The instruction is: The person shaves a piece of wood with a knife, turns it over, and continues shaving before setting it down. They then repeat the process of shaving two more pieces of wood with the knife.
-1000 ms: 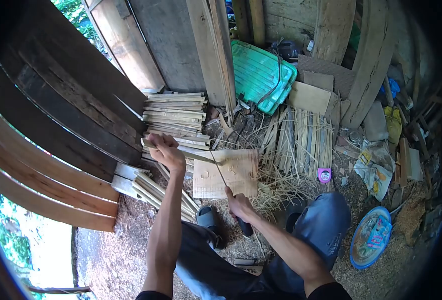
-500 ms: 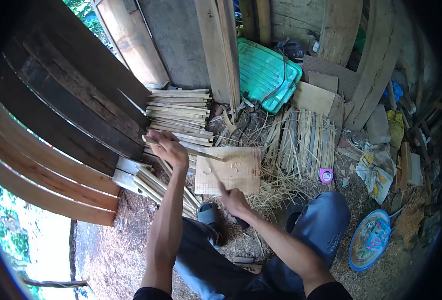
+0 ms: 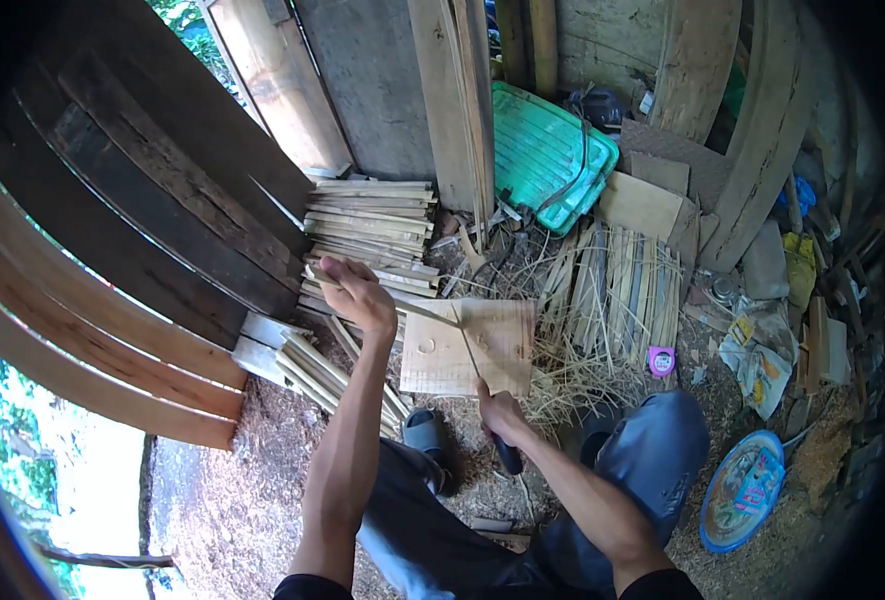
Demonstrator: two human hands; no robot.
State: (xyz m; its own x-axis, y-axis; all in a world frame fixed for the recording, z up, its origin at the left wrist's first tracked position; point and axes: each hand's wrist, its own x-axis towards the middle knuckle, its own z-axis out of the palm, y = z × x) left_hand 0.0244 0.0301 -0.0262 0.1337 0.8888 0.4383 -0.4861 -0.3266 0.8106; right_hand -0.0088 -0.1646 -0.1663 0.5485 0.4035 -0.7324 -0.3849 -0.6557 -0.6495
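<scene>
My left hand (image 3: 359, 297) is closed around a thin bamboo strip (image 3: 427, 312), whose far end reaches over a square wooden board (image 3: 440, 375) on the ground. My right hand (image 3: 503, 414) grips a knife by its dark handle (image 3: 508, 455). The narrow knife blade (image 3: 472, 352) points away from me across the board, its tip right at the end of the strip. A few curled shavings (image 3: 426, 346) lie on the board.
Split strips (image 3: 372, 225) are stacked behind my left hand, with more strips (image 3: 627, 290) and thin shavings to the right. A pink tape measure (image 3: 661, 361), a blue-rimmed basin (image 3: 710, 515) and a green plastic lid (image 3: 547, 150) lie around. Plank walls (image 3: 112, 340) stand left.
My right hand has turned and moved slightly right, so the blade now shows upright against the strip's end. My left hand still holds the strip. The whole view has shifted a little.
</scene>
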